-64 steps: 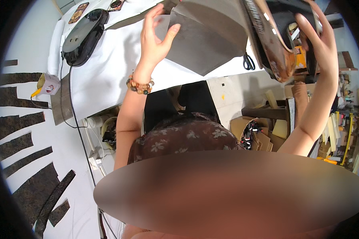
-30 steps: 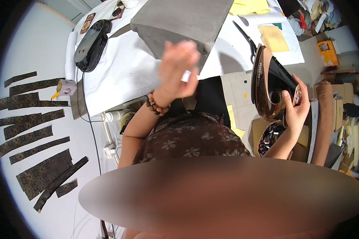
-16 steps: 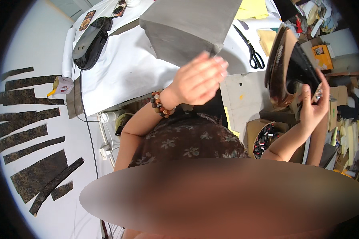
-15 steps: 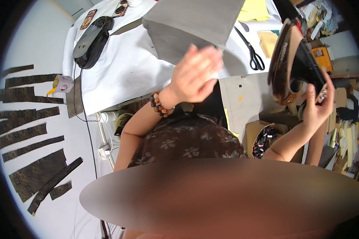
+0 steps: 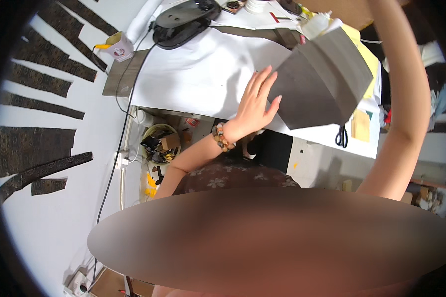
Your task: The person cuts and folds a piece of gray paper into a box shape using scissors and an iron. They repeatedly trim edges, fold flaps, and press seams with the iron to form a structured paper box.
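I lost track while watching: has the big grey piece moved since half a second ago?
Yes, the grey piece has shifted right against the scissors, now hiding their blades.

I find the left of two head-worn fisheye cameras facing down, upright, at close range; its view takes in the left hand [image 5: 253, 108], the table [image 5: 183, 74] on the far side and floor [image 5: 312, 161], right.

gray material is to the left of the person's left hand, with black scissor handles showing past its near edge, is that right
Not quite: in the head view, the gray material is to the right of the left hand. Black scissor handles do show past its near edge.
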{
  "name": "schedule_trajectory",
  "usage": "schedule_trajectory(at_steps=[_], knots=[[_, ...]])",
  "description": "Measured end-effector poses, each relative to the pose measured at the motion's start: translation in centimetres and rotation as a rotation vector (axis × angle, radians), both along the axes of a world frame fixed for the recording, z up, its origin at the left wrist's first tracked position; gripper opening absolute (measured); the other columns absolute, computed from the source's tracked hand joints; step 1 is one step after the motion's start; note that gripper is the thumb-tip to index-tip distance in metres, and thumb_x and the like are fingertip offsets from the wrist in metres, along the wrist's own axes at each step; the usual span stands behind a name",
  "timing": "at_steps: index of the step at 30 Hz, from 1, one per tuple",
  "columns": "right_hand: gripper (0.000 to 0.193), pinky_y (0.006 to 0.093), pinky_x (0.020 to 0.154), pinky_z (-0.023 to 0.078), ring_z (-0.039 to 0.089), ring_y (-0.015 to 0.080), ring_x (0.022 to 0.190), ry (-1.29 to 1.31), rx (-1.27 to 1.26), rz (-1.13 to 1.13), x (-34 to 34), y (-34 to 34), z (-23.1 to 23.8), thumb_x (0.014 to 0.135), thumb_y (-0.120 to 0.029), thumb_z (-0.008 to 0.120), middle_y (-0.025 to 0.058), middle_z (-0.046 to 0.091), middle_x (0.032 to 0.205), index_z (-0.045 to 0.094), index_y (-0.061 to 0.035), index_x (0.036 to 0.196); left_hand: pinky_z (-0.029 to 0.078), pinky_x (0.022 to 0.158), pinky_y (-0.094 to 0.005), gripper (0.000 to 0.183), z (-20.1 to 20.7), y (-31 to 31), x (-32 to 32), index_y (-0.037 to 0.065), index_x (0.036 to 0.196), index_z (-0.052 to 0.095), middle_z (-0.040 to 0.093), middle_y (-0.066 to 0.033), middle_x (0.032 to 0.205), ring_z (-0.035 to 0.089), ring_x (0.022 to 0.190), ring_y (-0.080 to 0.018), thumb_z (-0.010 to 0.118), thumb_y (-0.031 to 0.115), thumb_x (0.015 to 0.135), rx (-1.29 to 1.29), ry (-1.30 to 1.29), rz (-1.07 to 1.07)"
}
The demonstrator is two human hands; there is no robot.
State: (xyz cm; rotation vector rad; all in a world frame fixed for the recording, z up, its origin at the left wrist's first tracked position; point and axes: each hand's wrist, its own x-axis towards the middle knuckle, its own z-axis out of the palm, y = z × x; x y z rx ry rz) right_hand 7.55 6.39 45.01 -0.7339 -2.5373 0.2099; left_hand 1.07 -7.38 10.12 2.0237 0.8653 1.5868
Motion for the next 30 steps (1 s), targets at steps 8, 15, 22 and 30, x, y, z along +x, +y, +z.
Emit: schedule_trajectory(at_steps=[8, 15, 22, 30], knots=[[0.048, 0.0464, 0.086, 0.051, 0.064, 0.0401, 0.103, -0.548, 0.090, -0.003, -15.1, 19.6, -13.4, 0.070, -0.005, 0.080, 0.0219, 0.069, 0.107, 0.063, -0.0030, 0.115, 0.031, 0.116, -0.0539, 0.043, -3.9, 0.2, -8.8, -0.006, 0.124, 0.059, 0.048, -0.0293, 0.140, 0.041, 0.134, -0.0466, 0.068, 0.009, 0.085, -0.154, 0.203, 0.227], [0.046, 0.0460, 0.087, 0.051, 0.065, 0.0386, 0.103, -0.537, -0.121, -0.025, -13.4, 26.8, -22.6, 0.067, -0.007, 0.080, 0.0190, 0.070, 0.106, 0.062, -0.0055, 0.110, 0.026, 0.118, -0.0552, 0.044, -6.0, -0.5, -11.6, -0.007, 0.126, 0.058, 0.046, -0.0319, 0.143, 0.038, 0.139, -0.0459, 0.065, 0.014, 0.088, -0.290, 0.277, 0.230], [0.033, 0.0482, 0.084, 0.053, 0.066, 0.0417, 0.098, -0.551, 0.104, 0.021, -12.8, 25.4, -23.9, 0.075, -0.010, 0.069, 0.0224, 0.070, 0.099, 0.068, -0.0051, 0.108, 0.028, 0.118, -0.0546, 0.040, -7.1, -0.9, -11.1, -0.006, 0.123, 0.061, 0.051, -0.0288, 0.140, 0.043, 0.137, -0.0436, 0.066, 0.013, 0.088, -0.290, 0.284, 0.229], [0.014, 0.0421, 0.064, 0.053, 0.068, 0.0322, 0.069, -0.461, 0.404, -0.093, -2.1, 1.0, -3.9, 0.086, -0.012, 0.064, 0.0141, 0.068, 0.071, 0.069, -0.0016, 0.078, 0.033, 0.115, -0.0549, 0.022, -7.7, -0.5, -9.6, -0.003, 0.109, 0.067, 0.062, -0.0206, 0.126, 0.052, 0.127, -0.0401, 0.064, 0.007, 0.090, -0.183, 0.185, 0.226]])
